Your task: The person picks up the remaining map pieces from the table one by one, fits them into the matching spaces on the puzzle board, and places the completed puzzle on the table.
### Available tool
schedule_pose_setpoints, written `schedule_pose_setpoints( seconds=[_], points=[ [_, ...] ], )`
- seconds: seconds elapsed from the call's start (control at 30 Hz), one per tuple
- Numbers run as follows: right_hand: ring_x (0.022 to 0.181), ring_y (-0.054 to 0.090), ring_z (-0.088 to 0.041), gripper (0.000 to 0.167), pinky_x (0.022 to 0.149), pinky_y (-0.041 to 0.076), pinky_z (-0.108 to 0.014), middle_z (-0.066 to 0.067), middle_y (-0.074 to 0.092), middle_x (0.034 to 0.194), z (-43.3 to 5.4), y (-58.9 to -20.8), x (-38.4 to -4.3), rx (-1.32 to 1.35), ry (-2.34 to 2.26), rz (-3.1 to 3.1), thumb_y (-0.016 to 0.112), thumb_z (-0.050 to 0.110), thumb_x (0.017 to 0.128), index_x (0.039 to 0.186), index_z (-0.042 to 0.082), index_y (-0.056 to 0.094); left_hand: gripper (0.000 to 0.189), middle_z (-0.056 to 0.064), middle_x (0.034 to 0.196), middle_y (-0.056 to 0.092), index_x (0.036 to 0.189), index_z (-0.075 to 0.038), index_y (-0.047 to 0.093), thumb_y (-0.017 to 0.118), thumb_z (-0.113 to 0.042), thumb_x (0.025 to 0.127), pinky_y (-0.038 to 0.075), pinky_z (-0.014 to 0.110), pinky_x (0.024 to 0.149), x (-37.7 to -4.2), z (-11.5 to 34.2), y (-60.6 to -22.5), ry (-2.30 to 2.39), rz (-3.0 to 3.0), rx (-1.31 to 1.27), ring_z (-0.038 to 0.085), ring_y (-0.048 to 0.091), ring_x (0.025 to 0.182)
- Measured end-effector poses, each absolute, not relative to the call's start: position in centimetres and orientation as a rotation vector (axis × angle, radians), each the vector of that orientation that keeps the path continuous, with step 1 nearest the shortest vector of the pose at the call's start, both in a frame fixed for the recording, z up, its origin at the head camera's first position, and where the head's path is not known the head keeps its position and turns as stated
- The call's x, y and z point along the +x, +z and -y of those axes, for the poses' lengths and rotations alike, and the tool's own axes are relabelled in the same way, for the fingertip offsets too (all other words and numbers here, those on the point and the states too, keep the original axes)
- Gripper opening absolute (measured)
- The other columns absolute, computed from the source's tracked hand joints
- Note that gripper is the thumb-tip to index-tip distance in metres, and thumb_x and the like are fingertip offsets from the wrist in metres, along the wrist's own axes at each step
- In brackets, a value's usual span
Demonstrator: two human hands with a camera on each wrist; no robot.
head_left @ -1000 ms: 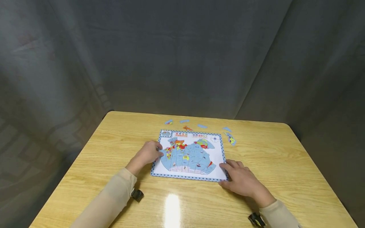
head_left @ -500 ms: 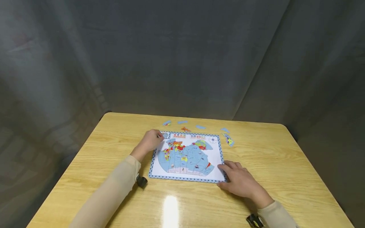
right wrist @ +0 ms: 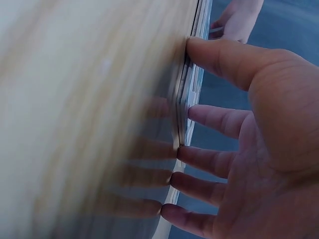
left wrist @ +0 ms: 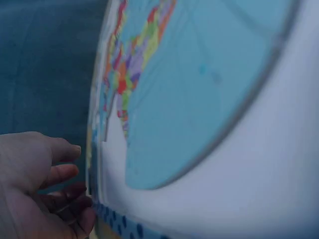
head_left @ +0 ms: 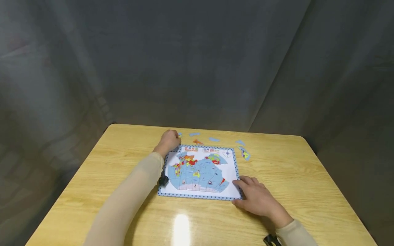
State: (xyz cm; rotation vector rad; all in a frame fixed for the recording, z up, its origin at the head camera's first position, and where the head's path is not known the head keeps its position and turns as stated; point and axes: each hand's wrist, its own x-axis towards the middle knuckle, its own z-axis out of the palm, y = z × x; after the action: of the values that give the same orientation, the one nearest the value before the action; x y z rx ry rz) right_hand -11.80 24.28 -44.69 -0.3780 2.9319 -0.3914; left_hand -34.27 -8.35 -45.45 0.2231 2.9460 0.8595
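Note:
A world-map jigsaw board [head_left: 233, 172] with a blue dotted border lies on the table, many pieces fitted into its map. Beyond its far left corner, my left hand [head_left: 169, 139] reaches to a small blue and yellow puzzle piece [head_left: 180, 134], which the fingers partly hide. In the left wrist view that hand [left wrist: 35, 191] has loosely bent fingers and nothing visible between them. At the near right corner my right hand [head_left: 257, 198] rests against the board, its fingers [right wrist: 209, 162] extended and the thumb at the near edge.
Behind the board lie loose puzzle pieces: a blue strip [head_left: 194, 134], an orange piece [head_left: 198, 141], another blue strip [head_left: 213, 139], a small blue piece [head_left: 240, 142] and a multicoloured one [head_left: 244, 153]. A dark curtain [head_left: 191, 68] hangs past the wooden table [head_left: 292, 164].
My left hand has moved away from the board's left edge, up past its far left corner to the loose piece there. The right hand has stayed at the near right corner.

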Motion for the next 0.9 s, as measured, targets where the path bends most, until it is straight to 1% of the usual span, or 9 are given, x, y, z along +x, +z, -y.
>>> schedule_pose_setpoints(
  seconds=[0.2, 0.3, 0.43, 0.53, 0.6, 0.63, 0.73, 0.8, 0.9],
  points=[
    [0.132, 0.04, -0.037, 0.066, 0.098, 0.036, -0.059, -0.015, 0.046, 0.144, -23.9, -44.5, -11.5, -0.371, -0.393, -2.935, 0.075, 0.046, 0.082, 0.137, 0.015, 0.057, 0.043, 0.021, 0.12, 0.049, 0.121, 0.002, 0.061, 0.065, -0.029, 0.092, 0.04, 0.052, 0.09, -35.0, 8.2, -46.2, 0.725, -2.992, 0.104, 0.038, 0.043, 0.112],
    [0.131, 0.04, -0.036, 0.066, 0.097, 0.036, -0.059, -0.014, 0.046, 0.144, -23.9, -44.4, -11.4, -0.376, -0.381, -2.939, 0.076, 0.047, 0.082, 0.136, 0.015, 0.057, 0.038, 0.022, 0.124, 0.046, 0.114, 0.001, 0.064, 0.062, -0.032, 0.095, 0.038, 0.052, 0.093, -35.0, 8.1, -46.1, 0.7, -2.986, 0.081, 0.039, 0.04, 0.115],
    [0.129, 0.042, -0.036, 0.066, 0.096, 0.037, -0.059, -0.014, 0.047, 0.143, -24.0, -44.3, -11.5, -0.398, -0.367, -2.946, 0.075, 0.048, 0.082, 0.136, 0.015, 0.057, 0.031, 0.02, 0.125, 0.046, 0.108, -0.004, 0.067, 0.059, -0.032, 0.098, 0.037, 0.052, 0.092, -35.2, 8.2, -46.0, 0.694, -2.982, 0.087, 0.037, 0.037, 0.116],
    [0.129, 0.042, -0.036, 0.066, 0.096, 0.037, -0.059, -0.014, 0.047, 0.143, -23.9, -44.3, -11.5, -0.403, -0.369, -2.947, 0.075, 0.048, 0.082, 0.136, 0.015, 0.058, 0.03, 0.019, 0.125, 0.046, 0.11, -0.004, 0.068, 0.06, -0.03, 0.096, 0.037, 0.052, 0.092, -35.5, 8.5, -45.9, 0.72, -2.966, 0.082, 0.038, 0.037, 0.116],
    [0.129, 0.041, -0.036, 0.065, 0.096, 0.037, -0.059, -0.014, 0.046, 0.143, -23.8, -44.3, -11.6, -0.395, -0.369, -2.943, 0.075, 0.048, 0.082, 0.136, 0.016, 0.058, 0.027, 0.019, 0.125, 0.047, 0.105, -0.004, 0.069, 0.061, -0.028, 0.094, 0.037, 0.053, 0.091, -35.5, 8.7, -45.9, 0.751, -2.948, 0.073, 0.038, 0.037, 0.115],
    [0.13, 0.041, -0.036, 0.066, 0.097, 0.037, -0.059, -0.014, 0.046, 0.143, -23.8, -44.3, -11.6, -0.389, -0.367, -2.941, 0.075, 0.048, 0.082, 0.136, 0.016, 0.058, 0.025, 0.019, 0.124, 0.047, 0.099, -0.003, 0.069, 0.062, -0.027, 0.093, 0.037, 0.052, 0.091, -35.5, 8.8, -45.8, 0.764, -2.939, 0.069, 0.038, 0.038, 0.114],
    [0.131, 0.04, -0.036, 0.066, 0.098, 0.036, -0.059, -0.014, 0.046, 0.144, -23.7, -44.4, -11.7, -0.369, -0.366, -2.935, 0.076, 0.048, 0.081, 0.136, 0.016, 0.058, 0.023, 0.016, 0.112, 0.049, 0.075, -0.006, 0.062, 0.064, -0.024, 0.089, 0.037, 0.048, 0.084, -35.5, 9.0, -45.8, 0.792, -2.928, 0.064, 0.036, 0.04, 0.107],
    [0.131, 0.039, -0.036, 0.066, 0.099, 0.035, -0.06, -0.013, 0.045, 0.144, -23.7, -44.4, -11.7, -0.361, -0.361, -2.934, 0.076, 0.048, 0.081, 0.136, 0.017, 0.058, 0.032, 0.011, 0.092, 0.048, 0.062, -0.01, 0.05, 0.065, -0.023, 0.087, 0.036, 0.043, 0.075, -35.4, 9.1, -45.7, 0.804, -2.931, 0.063, 0.032, 0.04, 0.097],
    [0.131, 0.039, -0.037, 0.066, 0.098, 0.035, -0.06, -0.013, 0.046, 0.144, -23.6, -44.4, -11.8, -0.367, -0.364, -2.934, 0.076, 0.048, 0.081, 0.136, 0.016, 0.058, 0.044, 0.002, 0.066, 0.034, 0.054, -0.015, 0.037, 0.067, -0.022, 0.087, 0.031, 0.036, 0.062, -35.3, 9.2, -45.5, 0.838, -2.931, 0.057, 0.025, 0.037, 0.075]
  ],
)
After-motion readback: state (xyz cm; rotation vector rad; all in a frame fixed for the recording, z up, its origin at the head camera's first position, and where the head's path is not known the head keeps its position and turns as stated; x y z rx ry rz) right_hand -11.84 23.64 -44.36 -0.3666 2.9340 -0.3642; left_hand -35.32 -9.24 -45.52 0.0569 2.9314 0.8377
